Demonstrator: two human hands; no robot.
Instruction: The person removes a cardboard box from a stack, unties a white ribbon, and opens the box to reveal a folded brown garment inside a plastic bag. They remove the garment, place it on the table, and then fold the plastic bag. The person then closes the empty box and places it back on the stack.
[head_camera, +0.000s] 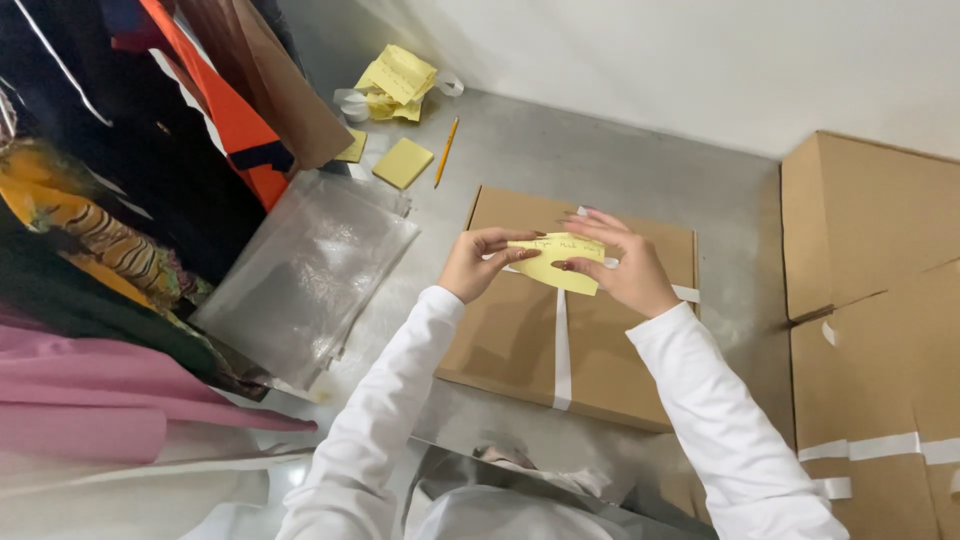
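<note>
My left hand (475, 264) and my right hand (622, 268) together hold a yellow sticky note (562, 262) with handwriting on it, pinched at its two ends. The note hovers just above a flat brown cardboard box (510, 330) sealed with white tape (561, 350) along its middle. Both arms wear white sleeves.
A yellow sticky pad (403, 162), a pencil (446, 150) and crumpled yellow notes (398, 82) lie on the grey floor behind the box. Clear plastic bags (310, 270) lie at left beside hanging clothes (110, 200). More cardboard boxes (875, 300) stand at right.
</note>
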